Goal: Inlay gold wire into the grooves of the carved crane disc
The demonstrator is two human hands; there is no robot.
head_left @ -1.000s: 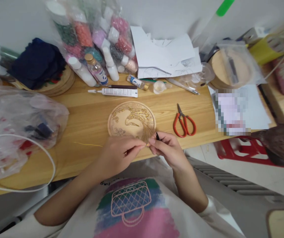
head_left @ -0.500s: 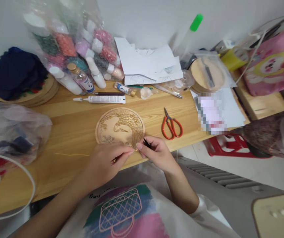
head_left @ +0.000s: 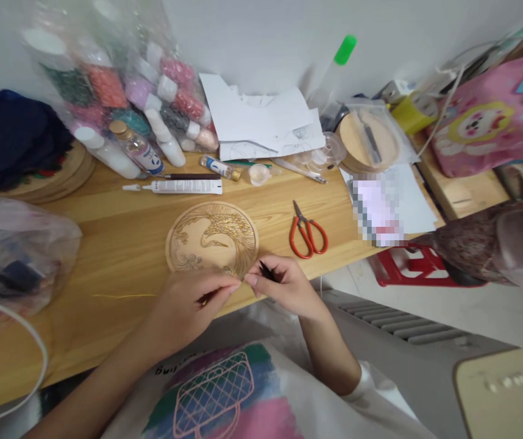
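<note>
A round wooden disc (head_left: 218, 241) with a crane outlined in gold lies on the table, just beyond my hands. My left hand (head_left: 192, 299) is closed in a pinch at the disc's near edge, meeting the fingertips of my right hand (head_left: 282, 285). A thin gold wire (head_left: 124, 296) trails over the table and disappears behind my left hand; the bit between the fingertips is too small to see clearly. Black tweezers (head_left: 267, 271) are tucked in my right hand, pointed tips showing. Red-handled scissors (head_left: 308, 235) rest to the right of the disc.
Behind the disc lie a white tube (head_left: 186, 186), a small corked bottle (head_left: 219, 167) and a little clear cup (head_left: 259, 175). Bagged jars (head_left: 106, 85) stand at the back left, papers (head_left: 261, 122) at the back. A phone (head_left: 378, 213), blurred, lies right. A white cable loops at left.
The whole view has shifted slightly, so the table things appear a little farther left. My hands keep the same pinch, fingertips together near the disc's edge.
</note>
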